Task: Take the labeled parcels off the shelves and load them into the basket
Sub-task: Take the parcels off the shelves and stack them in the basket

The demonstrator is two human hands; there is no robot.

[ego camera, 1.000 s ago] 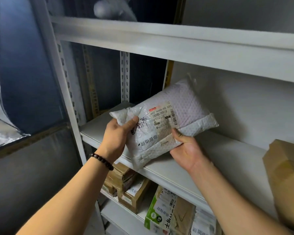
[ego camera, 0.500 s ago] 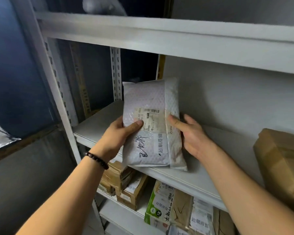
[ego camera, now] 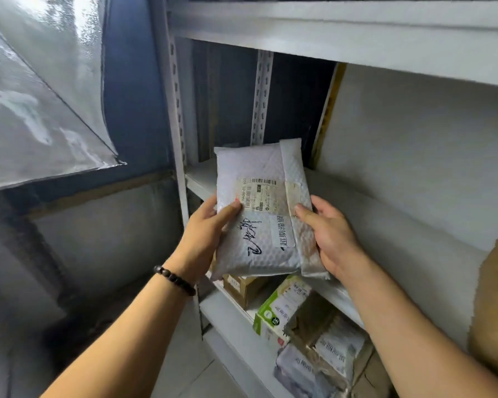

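Observation:
A white bubble-mailer parcel (ego camera: 259, 196) with a barcode label and black handwriting is held upright in front of the grey metal shelf (ego camera: 385, 202). My left hand (ego camera: 207, 234) grips its left edge, thumb across the front. On the right edge, my right hand (ego camera: 328, 237) holds it with the thumb on the label's flap. The parcel's lower end hangs past the shelf's front edge. No basket is in view.
The shelf below carries brown boxes (ego camera: 243, 285), a green-and-white package (ego camera: 279, 308) and several taped parcels (ego camera: 328, 349). A brown paper parcel (ego camera: 495, 305) sits at the right of the middle shelf. A clear plastic sheet (ego camera: 32, 104) hangs at left beside the shelf post (ego camera: 176, 116).
The parcel was turned from lying tilted to upright and drawn off the shelf toward me. Both hands kept their hold. The view swung left.

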